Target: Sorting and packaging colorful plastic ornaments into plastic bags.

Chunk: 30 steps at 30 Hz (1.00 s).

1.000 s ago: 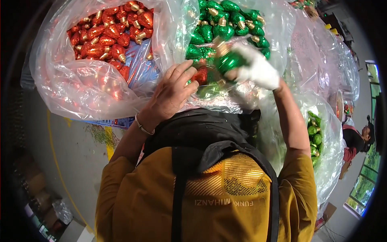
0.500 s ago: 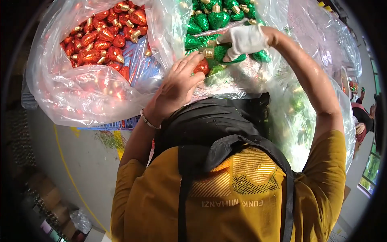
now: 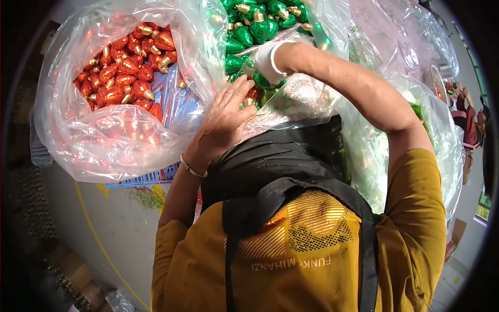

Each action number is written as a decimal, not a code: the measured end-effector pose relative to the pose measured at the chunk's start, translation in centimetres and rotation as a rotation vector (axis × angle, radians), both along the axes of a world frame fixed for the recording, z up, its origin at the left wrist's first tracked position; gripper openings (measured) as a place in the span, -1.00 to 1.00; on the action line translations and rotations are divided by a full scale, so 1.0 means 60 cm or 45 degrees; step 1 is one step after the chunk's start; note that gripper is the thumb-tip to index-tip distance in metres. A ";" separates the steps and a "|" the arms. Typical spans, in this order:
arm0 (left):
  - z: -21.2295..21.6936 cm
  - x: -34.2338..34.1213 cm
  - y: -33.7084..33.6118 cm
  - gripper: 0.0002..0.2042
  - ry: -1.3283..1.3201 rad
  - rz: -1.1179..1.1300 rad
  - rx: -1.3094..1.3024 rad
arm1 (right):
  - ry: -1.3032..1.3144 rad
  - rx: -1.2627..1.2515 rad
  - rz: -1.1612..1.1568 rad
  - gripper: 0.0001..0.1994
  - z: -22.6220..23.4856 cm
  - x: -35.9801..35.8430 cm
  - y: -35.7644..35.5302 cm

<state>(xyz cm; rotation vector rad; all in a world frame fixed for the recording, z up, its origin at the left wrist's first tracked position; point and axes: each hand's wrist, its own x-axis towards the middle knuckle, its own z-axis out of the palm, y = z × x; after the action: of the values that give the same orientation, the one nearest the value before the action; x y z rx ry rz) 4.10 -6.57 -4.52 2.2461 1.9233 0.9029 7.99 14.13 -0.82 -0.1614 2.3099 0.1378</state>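
My left hand [image 3: 223, 117] is curled beside the open bag of green bulbs, thumb and fingers around a red glittery bulb ornament [image 3: 251, 97] with a gold cap. Right against its fingertips is my right hand [image 3: 267, 61], in a white glove and bent down and inward. A green glittery bulb ornament [image 3: 264, 81] shows under the glove, between its thumb and fingers; the fingertips are mostly hidden. Several more green bulb ornaments [image 3: 260, 31] with gold caps lie just beyond the hands, in clear plastic.
To the left, a large clear plastic bag [image 3: 104, 151] holds a heap of red bulb ornaments [image 3: 125, 67], over a blue crate [image 3: 143, 179]. More clear plastic bags [image 3: 374, 140] stand at the right. A person [image 3: 462, 117] is at the far right edge.
My right hand has moved left and turned inward with the green bulb ornament, closing up to my left hand. The left hand holds nearly the same place; the view has shifted slightly.
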 end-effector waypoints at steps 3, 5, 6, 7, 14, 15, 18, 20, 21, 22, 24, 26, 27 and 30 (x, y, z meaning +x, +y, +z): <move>0.003 0.002 0.004 -0.91 -0.057 -0.010 -0.035 | 0.284 -0.104 -0.041 -0.74 -0.049 0.019 0.020; 0.006 -0.002 0.006 -0.92 -0.044 -0.021 -0.033 | 0.425 -0.164 -0.060 -0.78 -0.070 0.024 0.029; 0.006 -0.004 0.003 -0.92 -0.039 -0.022 -0.027 | 0.415 -0.132 -0.081 -0.78 -0.063 0.022 0.019; 0.006 -0.005 0.001 -0.92 -0.035 -0.023 -0.020 | 0.405 -0.100 -0.101 -0.79 -0.057 0.020 0.009; 0.015 -0.010 0.010 -0.92 -0.042 -0.025 -0.034 | 0.320 -0.174 -0.082 -0.77 -0.076 -0.003 0.000; 0.015 -0.010 0.011 -0.91 -0.046 -0.018 -0.026 | 0.284 -0.184 -0.030 -0.77 -0.087 -0.005 0.005; 0.015 -0.015 0.008 -0.89 -0.050 -0.026 -0.055 | 0.204 -0.261 -0.030 -0.76 -0.075 -0.005 0.007; 0.010 -0.013 0.006 -0.89 -0.055 -0.026 -0.073 | 0.127 -0.394 -0.142 -0.73 -0.053 -0.001 0.001; 0.006 -0.013 0.006 -0.88 -0.029 -0.017 -0.091 | 0.128 -0.396 -0.142 -0.73 -0.053 -0.002 0.000; 0.002 -0.013 0.006 -0.87 -0.003 -0.006 -0.109 | 0.108 -0.406 -0.134 -0.72 -0.055 -0.003 -0.001; 0.002 -0.014 0.007 -0.86 0.025 0.010 -0.123 | 0.068 -0.424 -0.112 -0.70 -0.059 -0.006 -0.005; 0.002 -0.023 0.017 -0.83 0.131 -0.007 -0.109 | 0.083 -0.412 -0.073 -0.68 -0.063 -0.013 -0.016; 0.003 -0.027 0.023 -0.82 0.180 -0.021 -0.096 | 0.096 -0.401 -0.041 -0.66 -0.056 -0.013 -0.022; 0.017 -0.035 0.031 -0.79 0.152 -0.018 -0.069 | 0.178 -0.437 -0.171 -0.65 -0.020 0.013 0.016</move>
<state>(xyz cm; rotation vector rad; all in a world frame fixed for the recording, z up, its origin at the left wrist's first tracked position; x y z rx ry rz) 1.97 -4.73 -3.52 2.3286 1.9510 0.7219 8.80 15.07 -2.03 -0.1730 2.4601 -0.3268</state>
